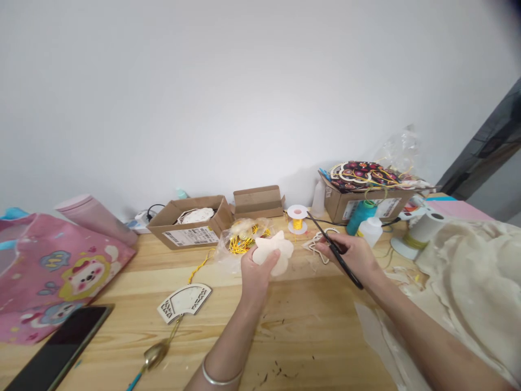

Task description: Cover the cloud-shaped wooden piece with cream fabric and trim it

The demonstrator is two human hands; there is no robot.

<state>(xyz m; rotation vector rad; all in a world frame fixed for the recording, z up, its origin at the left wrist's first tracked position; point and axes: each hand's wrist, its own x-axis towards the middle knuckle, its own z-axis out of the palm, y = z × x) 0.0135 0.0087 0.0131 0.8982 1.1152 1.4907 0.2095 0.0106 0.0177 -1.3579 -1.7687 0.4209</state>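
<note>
My left hand (255, 270) is closed on a pale flower-shaped piece (275, 251), held up above the wooden table (309, 326). My right hand (353, 253) grips a pair of black scissors (334, 248), whose blades point up and left toward a spool of yellow thread (297, 218). Under the right hand lies a cut wooden outline (319, 244). Between the hands and the wall sits a clear bag of yellow cords (241, 240).
A fan-shaped wooden ornament (184, 301) and a spoon (155, 354) lie front left, beside a dark phone (61, 347) and a pink bag (49, 271). Cardboard boxes (191, 221) line the wall. Cream paper sheets (468, 282) pile at the right.
</note>
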